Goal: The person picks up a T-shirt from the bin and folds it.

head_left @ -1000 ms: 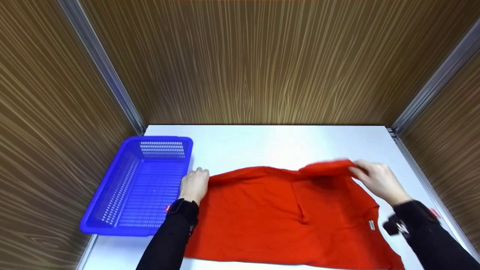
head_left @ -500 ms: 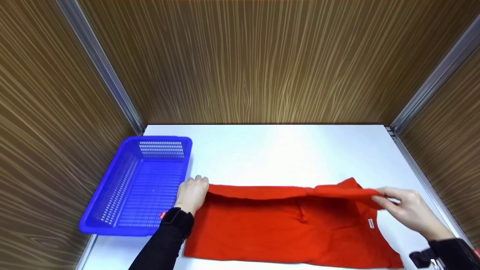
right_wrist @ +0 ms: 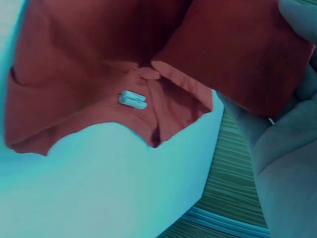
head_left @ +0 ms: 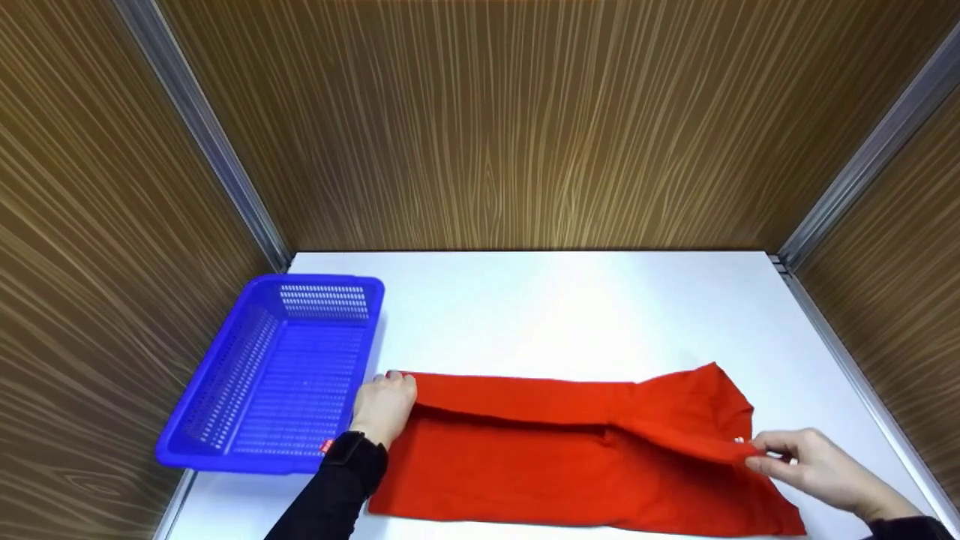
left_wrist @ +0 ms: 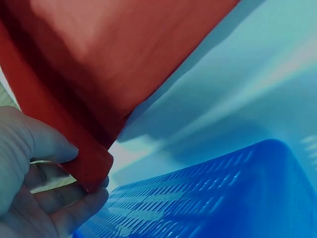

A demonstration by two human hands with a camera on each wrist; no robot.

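head view: red garment (head_left: 517, 476) lies on the white table (head_left: 570, 315) around 5 to 6 o'clock, a flap of it lifted and turned over the lower layer. my left hand (head_left: 384, 406), at 7 o'clock, has one end of the flap; my right hand (head_left: 814, 466), at 4 o'clock, has the other. gripping both ends probably keeps the loose edge straight and off the layer below; there's dark shadow under it. blue basket (head_left: 166, 459) sits at 8 o'clock, just beside my left hand, likely set there to leave the middle for the cloth. right thumb and fingers are nearly closed, pinching the flap's corner; left ones curl over the edge, tips hard to see here.

left wrist view: hand at 8 o'clock, thumb on the near face of the folded strip, fingers (left_wrist: 84, 204) behind it. only cloth thickness between them at the corner, so a firm-looking pinch, not a fist. basket wall at 5 o'clock, apart from the cloth.

right wrist view: hand at 3 o'clock, cloth corner caught between thumb and fingers, gap small, fingertips partly hidden. white label (right_wrist: 132, 99) just off centre toward 10 o'clock, on the lower layer, untouched. wood-grain panel (right_wrist: 230, 183) at 5 o'clock.
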